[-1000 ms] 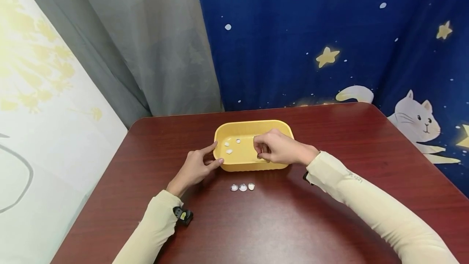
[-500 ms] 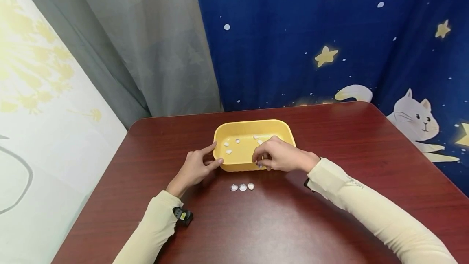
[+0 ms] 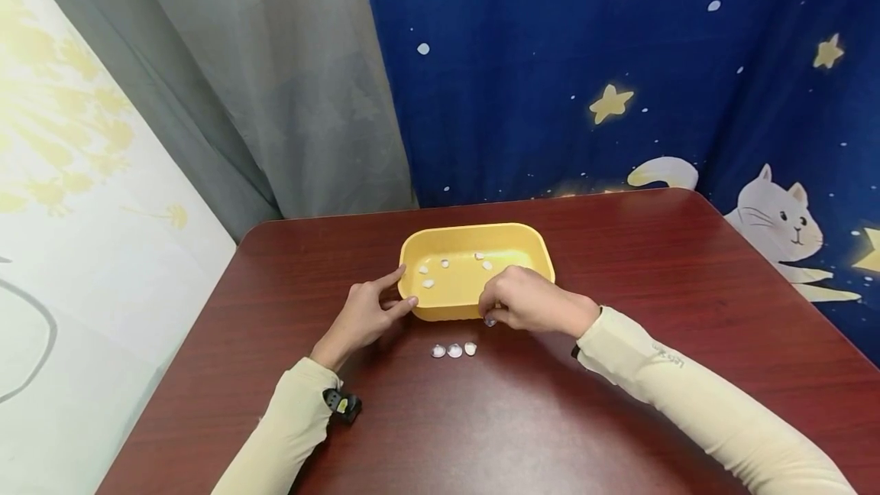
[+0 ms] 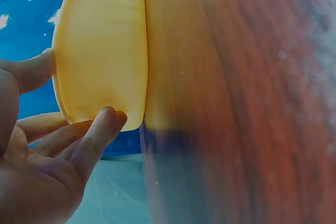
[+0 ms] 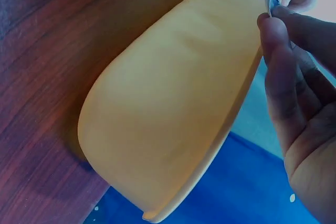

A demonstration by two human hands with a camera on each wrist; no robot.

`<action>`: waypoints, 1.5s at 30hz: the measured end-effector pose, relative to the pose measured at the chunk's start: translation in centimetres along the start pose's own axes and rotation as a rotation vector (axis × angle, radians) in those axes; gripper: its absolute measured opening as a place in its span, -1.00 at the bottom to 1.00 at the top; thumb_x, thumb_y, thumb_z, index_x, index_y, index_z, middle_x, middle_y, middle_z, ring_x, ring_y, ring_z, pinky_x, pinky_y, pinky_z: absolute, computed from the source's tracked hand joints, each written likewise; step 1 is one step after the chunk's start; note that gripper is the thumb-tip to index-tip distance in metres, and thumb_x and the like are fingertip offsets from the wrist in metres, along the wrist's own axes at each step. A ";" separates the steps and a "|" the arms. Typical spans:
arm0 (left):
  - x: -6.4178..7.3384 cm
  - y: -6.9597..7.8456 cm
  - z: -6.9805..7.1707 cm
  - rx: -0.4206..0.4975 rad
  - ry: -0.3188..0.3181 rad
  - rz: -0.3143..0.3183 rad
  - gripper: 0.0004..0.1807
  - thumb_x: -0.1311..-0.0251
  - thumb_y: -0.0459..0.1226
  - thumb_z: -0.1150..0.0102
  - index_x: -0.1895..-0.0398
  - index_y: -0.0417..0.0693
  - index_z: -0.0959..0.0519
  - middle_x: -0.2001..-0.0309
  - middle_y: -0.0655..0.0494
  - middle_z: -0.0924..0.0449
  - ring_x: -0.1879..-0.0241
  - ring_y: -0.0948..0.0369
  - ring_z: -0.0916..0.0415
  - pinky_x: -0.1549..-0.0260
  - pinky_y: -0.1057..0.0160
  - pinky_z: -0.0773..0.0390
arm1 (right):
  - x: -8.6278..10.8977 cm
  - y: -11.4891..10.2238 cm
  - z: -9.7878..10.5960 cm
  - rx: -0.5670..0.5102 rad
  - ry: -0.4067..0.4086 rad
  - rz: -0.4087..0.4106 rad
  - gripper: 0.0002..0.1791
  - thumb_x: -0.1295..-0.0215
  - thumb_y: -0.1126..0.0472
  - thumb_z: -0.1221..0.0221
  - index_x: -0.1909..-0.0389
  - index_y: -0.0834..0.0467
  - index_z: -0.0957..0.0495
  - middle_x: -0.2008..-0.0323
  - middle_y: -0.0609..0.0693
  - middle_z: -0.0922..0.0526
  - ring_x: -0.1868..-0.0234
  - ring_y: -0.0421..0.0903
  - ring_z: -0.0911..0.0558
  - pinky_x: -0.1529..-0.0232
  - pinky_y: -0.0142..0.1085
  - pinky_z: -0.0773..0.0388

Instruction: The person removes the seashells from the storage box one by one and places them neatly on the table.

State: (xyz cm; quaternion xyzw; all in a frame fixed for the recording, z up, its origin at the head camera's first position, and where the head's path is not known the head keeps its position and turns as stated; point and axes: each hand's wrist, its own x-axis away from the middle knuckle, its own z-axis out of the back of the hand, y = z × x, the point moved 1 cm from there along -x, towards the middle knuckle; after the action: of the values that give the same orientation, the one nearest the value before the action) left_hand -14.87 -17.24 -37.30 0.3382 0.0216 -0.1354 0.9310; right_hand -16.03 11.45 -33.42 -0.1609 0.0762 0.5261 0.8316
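A yellow plastic tub (image 3: 447,313) stands on the table, with several small pale shells (image 3: 428,283) scattered over its floor. My left hand (image 3: 364,315) holds the tub's left end, thumb on the near corner and index finger on the far one. In the left wrist view, fingertips (image 4: 107,114) touch the tub wall. Thumb and fingers of my right hand (image 3: 529,300) pinch a small shell (image 3: 490,321) just in front of the tub's near wall; the right wrist view shows this shell (image 5: 272,3) edge-on. A row of three shells (image 3: 454,351) lies on the table nearer me.
The dark red wooden table (image 3: 316,250) extends around the tub on all sides. Behind its far edge hang a grey curtain (image 3: 330,98) and a blue one (image 3: 516,82) with stars and a cat. A white patterned panel (image 3: 82,250) is at left.
My right hand has come up from inside the tub, over the near rim and toward me, with the shell between its fingers. My left hand stays on the tub's end.
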 end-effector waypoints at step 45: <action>-0.2 0.2 0.5 -0.005 -0.040 0.041 -0.22 -0.28 0.05 -0.29 -0.50 -0.01 -0.31 0.33 -0.02 -0.62 0.58 0.23 -0.27 0.33 0.35 -0.46 | 0.0 -1.9 -5.5 0.159 -0.116 -0.119 -0.71 -0.25 0.32 -0.24 0.60 -0.03 -0.47 0.56 -0.20 -0.48 0.49 -0.26 -0.46 0.48 -0.42 -0.40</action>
State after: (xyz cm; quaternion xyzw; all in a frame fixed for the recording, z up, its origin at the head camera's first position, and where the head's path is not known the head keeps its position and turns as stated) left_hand -15.02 -17.37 -36.81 0.3336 -0.0038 -0.1231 0.9346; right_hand -14.06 8.77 -38.25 -0.0678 0.0596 0.4765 0.8745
